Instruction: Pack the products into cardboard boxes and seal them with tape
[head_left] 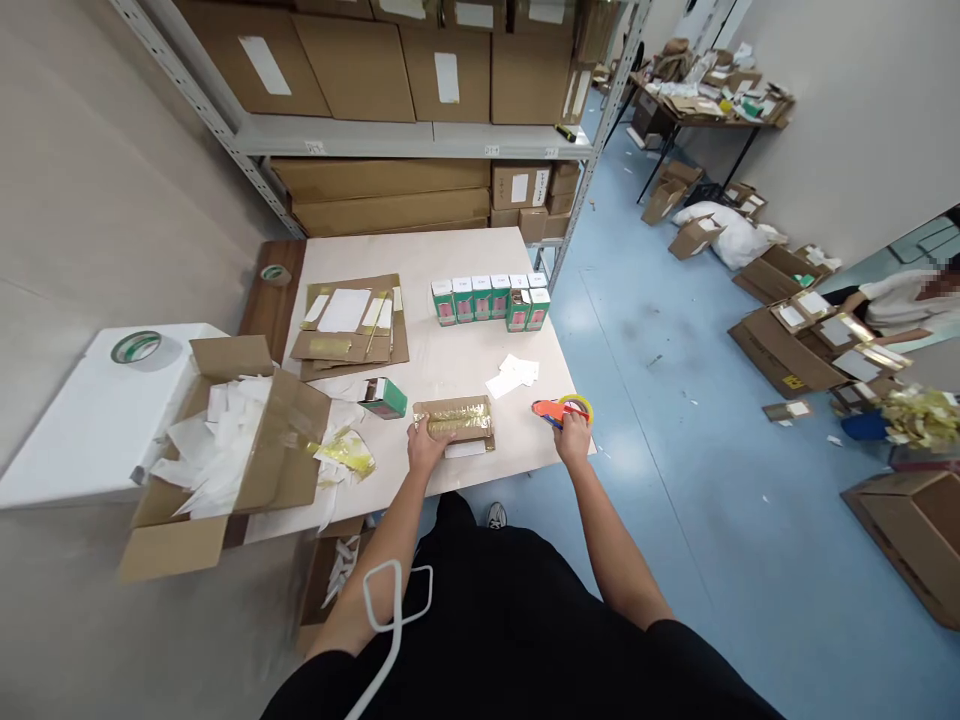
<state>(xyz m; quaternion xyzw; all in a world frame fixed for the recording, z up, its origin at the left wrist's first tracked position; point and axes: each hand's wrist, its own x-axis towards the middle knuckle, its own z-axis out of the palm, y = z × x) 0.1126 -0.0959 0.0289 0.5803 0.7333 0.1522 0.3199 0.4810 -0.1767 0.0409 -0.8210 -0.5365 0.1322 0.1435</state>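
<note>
A flat cardboard package (pixel 459 408) with shiny tape along its top lies near the table's front edge. My left hand (pixel 426 446) grips its left front corner, thumb and fingers over the edge. On the right, my right hand (pixel 574 438) is closed around an orange and blue tape dispenser (pixel 553 410) carrying a yellow roll, at the table's right front corner. White paper slips (pixel 513 375) lie between the package and the dispenser. Left of the package stands a green and white small box (pixel 385 398), its end open. Several similar green boxes (pixel 480 298) stand in a row farther back.
Flattened cardboard pieces (pixel 352 330) lie at the table's back left. An open carton (pixel 292 440) of white paper stands at the left. A shelf (pixel 420 138) with boxes rises behind. Another person (pixel 900 305) is at the far right, among cartons.
</note>
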